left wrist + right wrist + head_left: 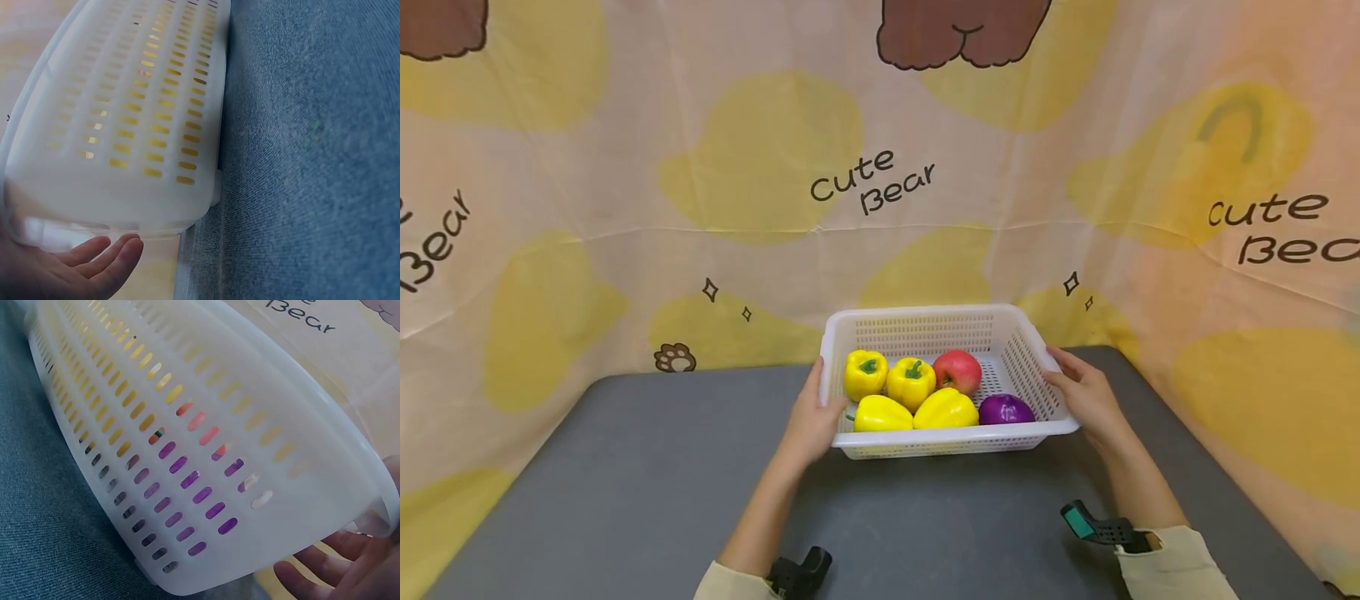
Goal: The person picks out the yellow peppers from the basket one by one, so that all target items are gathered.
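A white slotted plastic basket (925, 452) is at the far part of the table, held at both short ends. My left hand (814, 421) grips its left end, the thumb at the rim. Opposite, the right end is gripped by my right hand (1086, 396), thumb over the rim. In the wrist views, the left fingers (119, 265) and right fingers (312, 565) show beneath the rim outside the basket. Inside lie several yellow bell peppers (945, 409), a red apple (958, 371) and a shiny round purple vegetable (1006, 409), perhaps an onion. Whether the basket's base touches the table cannot be told.
The dark grey table (647, 475) extends in front of the basket and to both sides. Close behind it hangs a printed cloth curtain (760, 275), which also runs along the left and right sides. Black straps with devices (1105, 527) sit at the wrists.
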Tool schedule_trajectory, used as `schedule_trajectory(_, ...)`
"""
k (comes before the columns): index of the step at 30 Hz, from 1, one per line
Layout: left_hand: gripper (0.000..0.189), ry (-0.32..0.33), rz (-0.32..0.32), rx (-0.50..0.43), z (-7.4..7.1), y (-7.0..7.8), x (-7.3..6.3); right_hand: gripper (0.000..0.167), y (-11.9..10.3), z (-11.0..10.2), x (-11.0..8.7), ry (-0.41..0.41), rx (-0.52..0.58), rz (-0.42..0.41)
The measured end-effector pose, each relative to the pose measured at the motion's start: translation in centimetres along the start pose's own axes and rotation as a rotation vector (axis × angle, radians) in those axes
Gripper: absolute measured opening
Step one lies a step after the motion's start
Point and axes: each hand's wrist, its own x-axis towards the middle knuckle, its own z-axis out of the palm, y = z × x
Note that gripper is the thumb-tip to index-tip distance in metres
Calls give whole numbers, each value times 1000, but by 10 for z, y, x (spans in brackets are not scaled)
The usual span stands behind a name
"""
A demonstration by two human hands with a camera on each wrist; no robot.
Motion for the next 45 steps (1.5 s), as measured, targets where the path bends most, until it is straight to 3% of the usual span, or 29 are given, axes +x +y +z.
schedule_trajectory(24,77,-4,-7,-21,-2,1,-1,59,-2,2,-4,15,-38,-27)
schedule_trajectory(36,70,14,-64,-74,-2,3,0,60,-14,-2,-7,107,-196,-78)
schedule_trajectory(45,70,26,-51,-68,-1,1,-1,61,-35,-5,-17,143,-249,-174)
